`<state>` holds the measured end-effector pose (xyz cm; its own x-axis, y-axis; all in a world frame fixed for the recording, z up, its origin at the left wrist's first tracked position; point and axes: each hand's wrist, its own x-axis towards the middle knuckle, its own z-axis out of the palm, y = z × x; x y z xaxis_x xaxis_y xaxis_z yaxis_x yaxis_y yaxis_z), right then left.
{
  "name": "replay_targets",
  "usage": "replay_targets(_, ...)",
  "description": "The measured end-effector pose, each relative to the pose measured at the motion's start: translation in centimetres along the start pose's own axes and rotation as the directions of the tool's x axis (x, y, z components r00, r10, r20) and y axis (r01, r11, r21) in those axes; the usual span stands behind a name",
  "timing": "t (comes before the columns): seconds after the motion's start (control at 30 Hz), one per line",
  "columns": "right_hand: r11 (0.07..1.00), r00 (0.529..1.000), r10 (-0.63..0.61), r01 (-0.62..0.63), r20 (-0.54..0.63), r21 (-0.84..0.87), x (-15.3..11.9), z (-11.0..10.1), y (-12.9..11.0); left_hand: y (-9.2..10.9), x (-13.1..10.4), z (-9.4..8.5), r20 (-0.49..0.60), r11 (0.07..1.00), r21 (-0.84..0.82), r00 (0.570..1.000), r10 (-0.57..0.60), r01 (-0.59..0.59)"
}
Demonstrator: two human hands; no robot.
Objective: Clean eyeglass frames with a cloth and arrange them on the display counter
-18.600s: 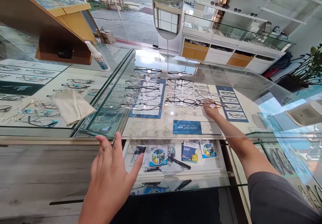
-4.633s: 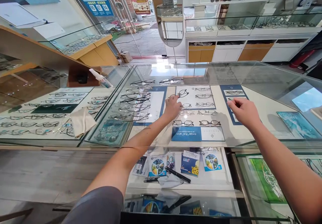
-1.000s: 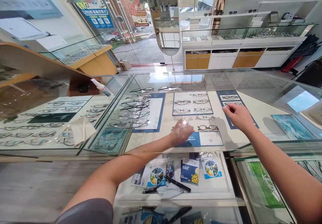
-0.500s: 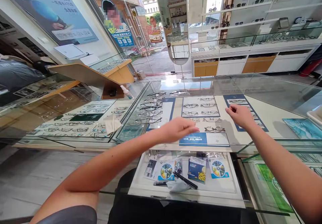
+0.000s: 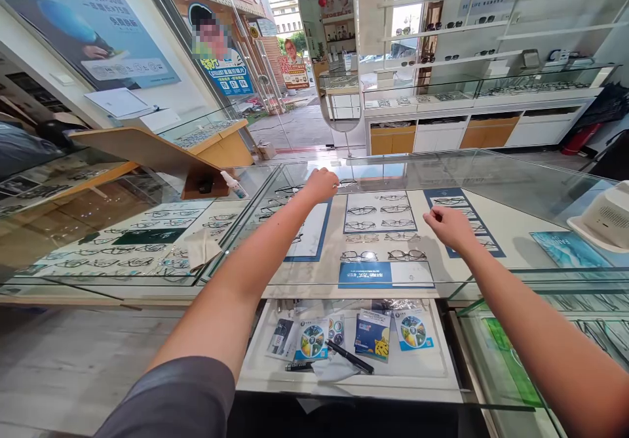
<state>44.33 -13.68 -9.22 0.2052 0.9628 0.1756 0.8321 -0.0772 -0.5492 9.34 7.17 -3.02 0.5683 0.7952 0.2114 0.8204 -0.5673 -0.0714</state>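
My left hand [image 5: 322,186] reaches far over the glass counter. Its fingers are closed on the near-left part of a pair of eyeglasses [image 5: 348,183] on the glass top, partly covering it. Over the dark blue display board [image 5: 484,231] at the right is my right hand [image 5: 448,226], loosely curled, with no object visible in it. Between my arms, two dark-framed eyeglasses, one left [image 5: 358,256] and one right [image 5: 407,255], sit above a blue and white card [image 5: 366,275]. Other eyeglasses, partly hidden by my left forearm, stand on the counter.
Below, an open drawer [image 5: 445,376] holds leaflets, a black pen [image 5: 350,357] and a crumpled white cloth [image 5: 335,368]. A spray bottle [image 5: 233,184] and beige cloth [image 5: 203,252] are at left. A white device [image 5: 605,218] stands at right, an oval mirror [image 5: 330,48] beyond.
My left hand has moved forward and away, from the near row of eyeglasses to the pair at the far edge. My right hand stays over the blue board. The view has shifted slightly right.
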Motion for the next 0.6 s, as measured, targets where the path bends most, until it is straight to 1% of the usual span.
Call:
replay_targets(0.1,1.000,1.000,-0.003,0.003,-0.004,0.003,0.0,0.1,0.1,0.3,0.4,0.4,0.050,1.000,-0.004,0.999,0.001,-0.001)
replay_targets(0.2,1.000,1.000,-0.002,0.002,0.002,0.005,0.0,0.1,0.1,0.8,0.2,0.1,0.050,1.000,-0.018,0.999,0.009,-0.008)
replay_targets(0.3,1.000,1.000,-0.002,0.002,0.008,-0.001,-0.1,0.0,0.0,1.7,-1.3,-1.1,0.012,0.997,-0.061,0.999,0.045,-0.044)
replay_targets(0.37,1.000,1.000,0.005,-0.005,0.012,-0.005,-0.1,0.0,-0.1,2.9,-3.4,-2.6,-0.060,0.977,-0.185,0.993,0.098,-0.107)
replay_targets(0.4,1.000,1.000,0.008,-0.008,0.013,-0.006,-0.1,-0.1,-0.1,3.6,-4.8,-3.4,-0.105,0.947,-0.284,0.986,0.129,-0.154)
replay_targets(0.47,1.000,1.000,0.014,-0.014,0.011,-0.012,-0.1,-0.2,-0.2,5.5,-8.2,-5.2,-0.161,0.834,-0.498,0.971,0.178,-0.236)
replay_targets(0.53,1.000,1.000,0.017,-0.017,0.005,-0.024,-0.1,-0.2,-0.3,7.3,-12.0,-6.8,-0.132,0.681,-0.688,0.966,0.224,-0.252)
replay_targets(0.6,0.999,1.000,0.021,-0.021,0.004,-0.040,-0.1,-0.3,-0.3,9.0,-15.7,-7.8,-0.067,0.518,-0.832,0.962,0.263,-0.200)
